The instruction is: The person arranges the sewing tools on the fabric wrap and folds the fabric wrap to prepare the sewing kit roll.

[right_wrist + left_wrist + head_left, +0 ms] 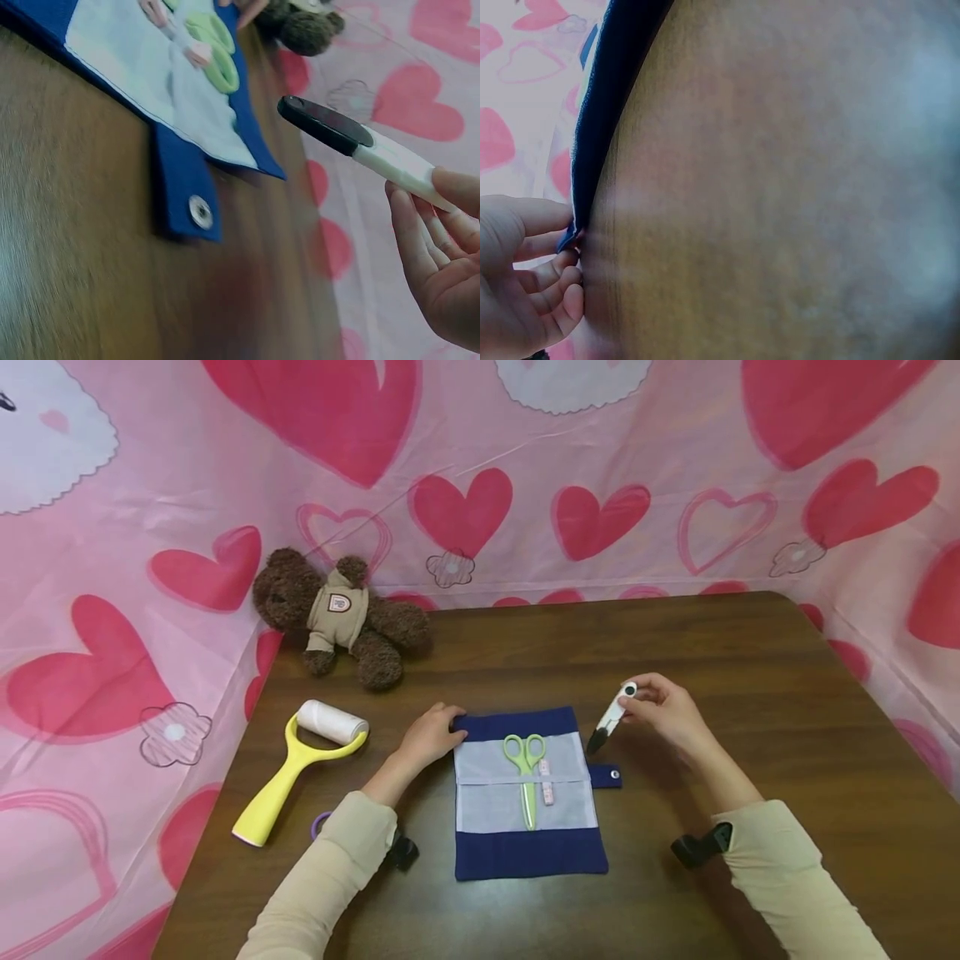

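Note:
A navy fabric tool roll (528,856) lies unfolded on the table, with a pale mesh pocket in its middle. Green scissors (528,768) are tucked into the pocket, beside a small pink-and-white patterned strip (547,783). At the roll's top left corner my left hand (433,735) pinches the navy edge (604,112) between thumb and fingers. My right hand (667,710) holds a slim white tool with a black cap (326,127), which looks like thread snips. Its dark end points down, just above and right of the roll, near the snap tab (187,187).
A yellow-handled lint roller (281,785) lies on the left of the wooden table (675,643). Behind it, a brown teddy bear (345,614) reclines near the back left corner. Part of a purple ring (318,824) shows beside my left sleeve. A pink heart-patterned cloth (525,435) surrounds the table.

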Motion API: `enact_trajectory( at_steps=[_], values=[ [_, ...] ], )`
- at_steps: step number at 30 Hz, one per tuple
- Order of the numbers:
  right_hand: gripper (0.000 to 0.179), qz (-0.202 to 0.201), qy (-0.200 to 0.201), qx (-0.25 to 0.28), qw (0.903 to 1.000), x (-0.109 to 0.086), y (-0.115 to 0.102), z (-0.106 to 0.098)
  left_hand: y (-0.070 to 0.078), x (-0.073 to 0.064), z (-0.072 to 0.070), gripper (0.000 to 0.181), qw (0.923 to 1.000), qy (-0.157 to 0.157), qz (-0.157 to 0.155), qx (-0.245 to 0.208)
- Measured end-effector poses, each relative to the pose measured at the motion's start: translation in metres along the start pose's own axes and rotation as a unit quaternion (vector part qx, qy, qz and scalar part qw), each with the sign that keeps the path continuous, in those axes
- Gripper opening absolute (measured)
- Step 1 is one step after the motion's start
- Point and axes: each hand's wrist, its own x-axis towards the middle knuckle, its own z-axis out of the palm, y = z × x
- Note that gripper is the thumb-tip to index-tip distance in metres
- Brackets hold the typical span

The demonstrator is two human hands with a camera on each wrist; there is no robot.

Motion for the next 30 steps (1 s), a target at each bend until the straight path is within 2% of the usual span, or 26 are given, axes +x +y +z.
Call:
enact_trajectory(
  at_steps=[14,20,27,30],
  values=[
    [0.036,0.030,-0.046,-0.078,0.9954,0.021,0.026,0.030,0.000,0.004,0.001,0.037,1.0000,-0.006,-0.002,-0.001],
    [0.037,0.037,-0.086,-0.086,0.9918,0.026,0.026,0.037,-0.002,0.003,0.002,0.037,1.0000,-0.001,-0.004,-0.001],
    [0.038,0.082,-0.109,-0.080,0.9874,0.034,0.026,0.039,-0.002,0.002,0.002,0.037,1.0000,-0.001,-0.002,-0.003],
    [0.039,0.089,-0.120,-0.079,0.9856,0.036,0.026,0.039,-0.001,0.002,0.002,0.037,1.0000,-0.003,-0.003,-0.005]
  ],
)
